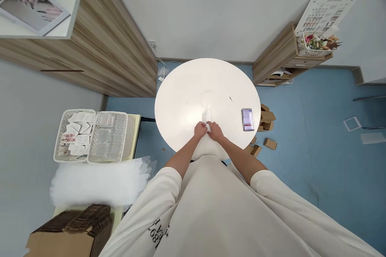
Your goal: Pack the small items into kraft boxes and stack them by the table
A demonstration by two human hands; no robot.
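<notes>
My left hand (200,129) and my right hand (215,131) are side by side over the near half of the round white table (181,84). Both have their fingers closed around the near end of a small pale, see-through piece (207,114). It looks like clear plastic, but glare on the tabletop blurs its outline and I cannot make out its exact kind. My fingertips hide its lower end. To the right on the table lies a flat purple item (247,119) with a dark edge, its face pixelated.
White baskets hold printed cards (80,132) and clear plastic boxes (105,132) at left. Below them are a stack of translucent bags (96,182) and brown cartons (69,237). Small cardboard boxes (267,117) lie on the floor at right. Wooden cabinets flank the table.
</notes>
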